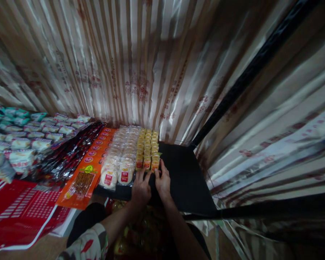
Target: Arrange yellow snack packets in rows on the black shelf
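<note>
Small yellow snack packets [147, 146] stand in three rows on a black shelf [184, 177]. My left hand [141, 189] is at the front of these rows, fingers stretched toward the nearest packets and touching their lower edge. Beside it, my right hand [163, 182] has its thumb at the front of the rightmost row and its fingers along that row's right side. Neither hand visibly grips a packet. To the left lie two rows of clear-wrapped, round white crackers [126, 173] with red labels. What the fingertips press on is partly hidden.
Left of the crackers are orange snack packs [88, 173], dark shiny packs [67, 155], white packets [18, 159] and green packets [12, 115]. A red basket [24, 213] stands below left. Yellowish packages [135, 234] are under the shelf edge. Plastic sheeting [141, 72] and a black post [241, 83] border the shelf.
</note>
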Available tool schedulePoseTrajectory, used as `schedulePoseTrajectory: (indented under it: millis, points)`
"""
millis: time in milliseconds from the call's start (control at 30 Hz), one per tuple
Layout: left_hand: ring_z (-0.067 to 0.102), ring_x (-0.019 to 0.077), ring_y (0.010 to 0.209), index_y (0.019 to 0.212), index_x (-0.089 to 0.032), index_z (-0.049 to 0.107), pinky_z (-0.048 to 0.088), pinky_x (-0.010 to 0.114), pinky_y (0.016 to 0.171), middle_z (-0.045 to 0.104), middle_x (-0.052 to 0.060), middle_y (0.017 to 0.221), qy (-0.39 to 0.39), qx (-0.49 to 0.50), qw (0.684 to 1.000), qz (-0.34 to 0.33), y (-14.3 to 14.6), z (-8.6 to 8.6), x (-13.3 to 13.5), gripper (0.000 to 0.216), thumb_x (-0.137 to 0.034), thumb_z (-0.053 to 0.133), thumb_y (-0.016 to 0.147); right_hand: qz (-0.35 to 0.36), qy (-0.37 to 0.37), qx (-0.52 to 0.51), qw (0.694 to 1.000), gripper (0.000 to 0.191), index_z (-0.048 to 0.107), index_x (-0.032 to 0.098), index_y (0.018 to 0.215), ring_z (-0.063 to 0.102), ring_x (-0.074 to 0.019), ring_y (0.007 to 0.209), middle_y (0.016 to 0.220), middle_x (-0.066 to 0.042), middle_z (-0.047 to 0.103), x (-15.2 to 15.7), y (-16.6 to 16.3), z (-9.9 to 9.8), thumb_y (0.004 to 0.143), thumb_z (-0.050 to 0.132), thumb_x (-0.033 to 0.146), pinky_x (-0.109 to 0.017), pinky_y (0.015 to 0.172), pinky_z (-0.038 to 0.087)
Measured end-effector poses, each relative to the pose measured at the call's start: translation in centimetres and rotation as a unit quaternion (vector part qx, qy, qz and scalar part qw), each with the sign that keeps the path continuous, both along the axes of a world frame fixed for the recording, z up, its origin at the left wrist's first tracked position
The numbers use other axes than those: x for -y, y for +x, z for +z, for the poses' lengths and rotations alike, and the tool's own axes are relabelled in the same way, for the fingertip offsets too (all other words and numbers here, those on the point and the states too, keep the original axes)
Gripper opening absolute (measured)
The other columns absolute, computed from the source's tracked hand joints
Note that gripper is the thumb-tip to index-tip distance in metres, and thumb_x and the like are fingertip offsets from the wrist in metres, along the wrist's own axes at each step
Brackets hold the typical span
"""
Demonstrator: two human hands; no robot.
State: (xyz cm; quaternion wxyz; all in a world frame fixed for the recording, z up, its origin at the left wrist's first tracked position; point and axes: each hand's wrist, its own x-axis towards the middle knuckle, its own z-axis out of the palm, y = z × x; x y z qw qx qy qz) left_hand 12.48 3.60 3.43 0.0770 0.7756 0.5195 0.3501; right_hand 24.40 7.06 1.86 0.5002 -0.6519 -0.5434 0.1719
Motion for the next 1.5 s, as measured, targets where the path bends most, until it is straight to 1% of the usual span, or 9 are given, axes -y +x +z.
schedulePoseTrajectory:
  millis: [167, 333, 533, 667, 900, 1000, 1200, 1367, 1500]
  points:
    - [0.042, 0.0248, 0.120, 0.123, -0.010, 0.050, 0.040, 0.042, 0.101, 0.049, 0.014, 0.129, 0.037, -0.044, 0.998, -0.015, 0.0, -0.5, -0.5, 0.050, -0.007, 0.039, 0.075, -0.025, -0.017, 0.059, 0.998, 0.047, 0.060, 0.012, 0.114, 0.050, -0.0246, 0.107, 0.113, -0.014, 0.062, -0.3, -0.8, -0.7, 0.085, 0.033, 0.038, -0.042, 0.095, 0.040]
    - [0.042, 0.0251, 0.122, 0.126, -0.010, 0.047, 0.041, 0.042, 0.100, 0.049, 0.015, 0.130, 0.081, -0.082, 0.993, -0.013, 0.1, -0.8, -0.6, 0.042, -0.015, 0.037, 0.085, -0.034, -0.018, 0.078, 0.996, 0.048, 0.056, 0.009, 0.118, 0.048, -0.0248, 0.109, 0.115, -0.015, 0.060, -0.4, -1.5, -1.1, 0.085, 0.032, 0.033, -0.043, 0.096, 0.038]
    - [0.038, 0.0249, 0.128, 0.128, -0.011, 0.045, 0.039, 0.043, 0.102, 0.048, 0.013, 0.133, 0.072, -0.138, 0.988, 0.003, 0.3, -1.2, -0.7, 0.042, -0.019, 0.037, 0.088, -0.022, 0.014, 0.089, 0.996, 0.048, 0.049, 0.010, 0.126, 0.042, -0.0246, 0.116, 0.121, -0.014, 0.055, -0.4, -1.8, -0.9, 0.085, 0.034, 0.032, -0.042, 0.098, 0.037]
    - [0.036, 0.0228, 0.129, 0.131, -0.008, 0.039, 0.035, 0.041, 0.105, 0.047, 0.012, 0.134, 0.073, -0.187, 0.979, -0.028, 0.5, -1.3, -0.9, 0.046, -0.020, 0.037, 0.087, -0.017, 0.014, 0.060, 0.998, 0.048, 0.052, 0.010, 0.122, 0.043, -0.0243, 0.115, 0.118, -0.014, 0.058, -0.9, -2.1, -1.0, 0.085, 0.033, 0.032, -0.043, 0.099, 0.037]
    - [0.040, 0.0249, 0.126, 0.134, -0.014, 0.037, 0.043, 0.041, 0.097, 0.045, 0.015, 0.135, 0.058, -0.186, 0.981, 0.013, 0.6, -1.5, -0.6, 0.047, -0.018, 0.040, 0.087, 0.003, -0.048, -0.028, 0.998, 0.050, 0.057, 0.010, 0.117, 0.045, -0.0237, 0.119, 0.121, -0.014, 0.057, -1.1, -1.1, -1.2, 0.081, 0.032, 0.033, -0.042, 0.103, 0.034]
    - [0.040, 0.0261, 0.126, 0.134, -0.015, 0.037, 0.044, 0.041, 0.095, 0.045, 0.016, 0.135, 0.057, -0.184, 0.981, 0.013, 0.7, -1.5, -0.5, 0.047, -0.018, 0.040, 0.087, 0.008, -0.070, -0.086, 0.994, 0.055, 0.053, 0.010, 0.123, 0.044, -0.0226, 0.122, 0.130, -0.013, 0.052, -0.9, -0.8, -0.6, 0.081, 0.033, 0.040, -0.039, 0.106, 0.030]
    - [0.039, 0.0284, 0.126, 0.132, -0.011, 0.040, 0.044, 0.041, 0.094, 0.045, 0.015, 0.135, 0.046, -0.192, 0.980, 0.013, 0.8, -1.3, -0.4, 0.048, -0.013, 0.040, 0.084, 0.008, -0.100, -0.203, 0.974, 0.075, 0.028, 0.013, 0.140, 0.026, -0.0194, 0.134, 0.146, -0.008, 0.028, -1.8, -1.3, 1.2, 0.082, 0.028, 0.060, -0.035, 0.110, 0.022]
    - [0.038, 0.0274, 0.127, 0.132, -0.013, 0.040, 0.042, 0.039, 0.095, 0.043, 0.013, 0.137, 0.040, -0.177, 0.983, 0.020, 0.8, -1.2, -0.3, 0.049, -0.013, 0.040, 0.083, 0.053, -0.100, -0.199, 0.973, 0.076, 0.036, 0.017, 0.137, 0.024, -0.0192, 0.135, 0.145, -0.006, 0.032, -2.7, -1.4, 1.0, 0.080, 0.030, 0.066, -0.035, 0.113, 0.013]
    - [0.036, 0.0272, 0.128, 0.134, -0.013, 0.036, 0.042, 0.040, 0.095, 0.043, 0.013, 0.137, 0.024, -0.171, 0.985, 0.023, 0.9, -1.3, -0.2, 0.055, -0.009, 0.038, 0.079, 0.057, -0.071, -0.230, 0.969, 0.071, 0.034, 0.018, 0.138, 0.028, -0.0186, 0.134, 0.144, -0.006, 0.034, -3.6, -0.7, 0.8, 0.084, 0.027, 0.064, -0.037, 0.111, 0.021]
